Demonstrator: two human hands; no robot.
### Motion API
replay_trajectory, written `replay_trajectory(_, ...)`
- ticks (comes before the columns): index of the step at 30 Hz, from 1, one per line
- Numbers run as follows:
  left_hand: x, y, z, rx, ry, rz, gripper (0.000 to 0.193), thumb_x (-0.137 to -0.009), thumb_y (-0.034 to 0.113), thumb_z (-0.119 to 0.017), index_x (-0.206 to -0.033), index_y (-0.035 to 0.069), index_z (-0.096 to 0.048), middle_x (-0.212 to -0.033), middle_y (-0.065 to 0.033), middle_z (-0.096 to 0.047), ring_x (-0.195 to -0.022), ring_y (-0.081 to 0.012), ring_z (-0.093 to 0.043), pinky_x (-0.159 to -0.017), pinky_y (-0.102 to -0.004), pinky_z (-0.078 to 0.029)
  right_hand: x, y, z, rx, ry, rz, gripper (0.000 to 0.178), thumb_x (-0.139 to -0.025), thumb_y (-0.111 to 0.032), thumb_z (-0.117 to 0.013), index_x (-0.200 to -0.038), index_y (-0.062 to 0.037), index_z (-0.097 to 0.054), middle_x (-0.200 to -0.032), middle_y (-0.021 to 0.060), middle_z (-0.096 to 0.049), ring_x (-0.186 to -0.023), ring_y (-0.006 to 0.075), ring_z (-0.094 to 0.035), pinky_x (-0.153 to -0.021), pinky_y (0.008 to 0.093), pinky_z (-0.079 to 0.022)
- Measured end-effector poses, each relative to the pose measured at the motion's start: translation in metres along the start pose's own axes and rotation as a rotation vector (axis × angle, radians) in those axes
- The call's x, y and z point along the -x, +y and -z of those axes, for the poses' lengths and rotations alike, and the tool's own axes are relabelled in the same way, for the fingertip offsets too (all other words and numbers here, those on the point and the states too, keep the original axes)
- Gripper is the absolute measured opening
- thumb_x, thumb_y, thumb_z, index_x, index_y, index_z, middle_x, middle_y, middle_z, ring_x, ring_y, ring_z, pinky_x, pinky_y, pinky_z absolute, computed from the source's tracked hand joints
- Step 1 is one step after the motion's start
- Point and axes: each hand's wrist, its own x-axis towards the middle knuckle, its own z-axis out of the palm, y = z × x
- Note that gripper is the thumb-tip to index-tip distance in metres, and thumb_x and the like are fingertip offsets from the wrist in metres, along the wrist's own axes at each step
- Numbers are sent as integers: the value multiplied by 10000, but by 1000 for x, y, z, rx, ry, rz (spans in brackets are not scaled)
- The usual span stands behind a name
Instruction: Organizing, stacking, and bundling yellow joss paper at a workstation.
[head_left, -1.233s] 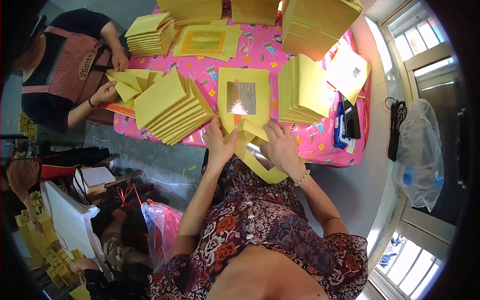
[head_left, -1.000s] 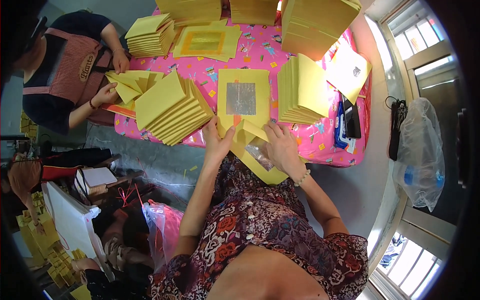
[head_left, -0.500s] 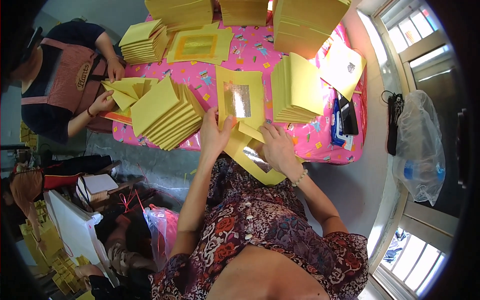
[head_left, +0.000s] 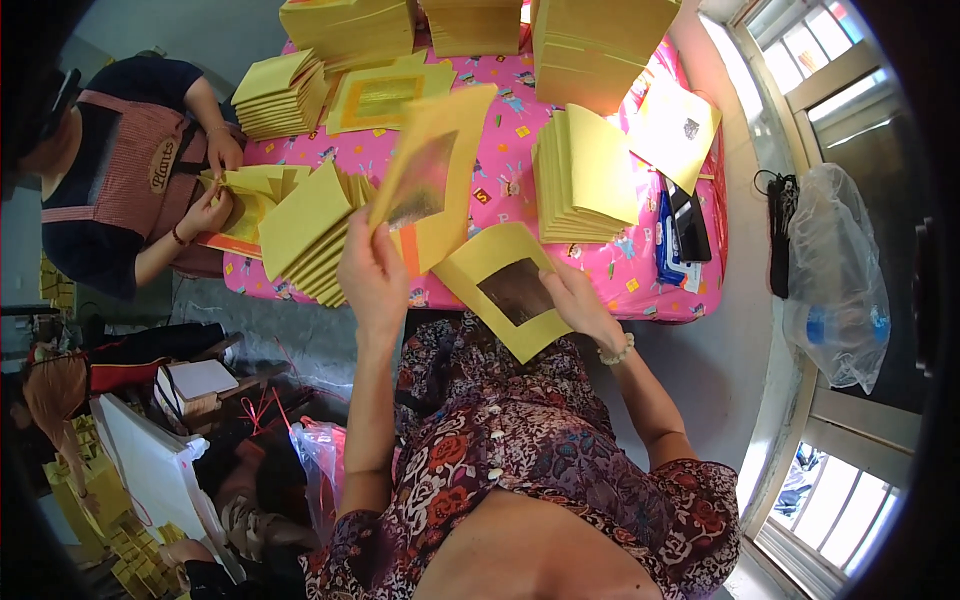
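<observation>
Yellow paper, two sheets in hand at the near edge of the surface, which has a glossy pink patterned cover. Left hand: thumb and fingers pinched on the lower left part of the upper sheet; sheet stands tilted, outline blurred, over the near half of the surface. It bears a silvery panel with an orange strip below, close to the thumb. Right hand: gripping the right side of the lower sheet, thumb by its dark, shiny panel; fingers partly hidden. Lower sheet reaches past the near edge, above the person's lap; its upper left corner meets the upper sheet in view, contact cannot be told. Near left corner: fanned stack of folded yellow paper, partly behind the upper sheet. Toward the right edge: second folded stack; beyond it a pale sheet, then a dark phone beside a blue-and-white packet. Far left corner: smaller folded stack, next to flat sheets with a gold panel. Far edge: tall yellow piles. Left edge: a co-worker in a reddish apron, both hands at yellow paper.
</observation>
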Motion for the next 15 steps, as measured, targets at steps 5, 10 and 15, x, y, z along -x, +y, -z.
replay_trajectory(5, 17, -5, 28, 616, 40, 242, 278, -979, 8, -468, -1253, -11, -513, -1087, -50, -609, -967, -96, -553, -852, -241, -438, -6, 13, 3, -103, 34, -9, 427, -989, -197, -422, -1356, 9, -496, -1203, 129, -630, -1121, 196, -554, -977, 318, -411)
replay_trajectory(10, 30, -12, 51, 749, 128, 333, 251, -967, 23, -524, -1217, 11, -541, -1024, 3, -600, -884, -53, -527, -811, -217, -421, -14, 8, 7, -161, 24, 15, 433, -984, -198, -425, -1356, 11, -497, -1212, 135, -626, -1133, 202, -556, -991, 317, -408)
replay_trajectory(15, 31, -14, 57, 780, 186, 348, 198, -967, 48, -543, -1162, 28, -569, -942, 26, -571, -846, -49, -512, -787, -219, -419, -15, 0, 12, 8, 29, 26, 427, -974, -183, -418, -1344, 16, -497, -1184, 191, -629, -1133, 268, -580, -992, 347, -418)
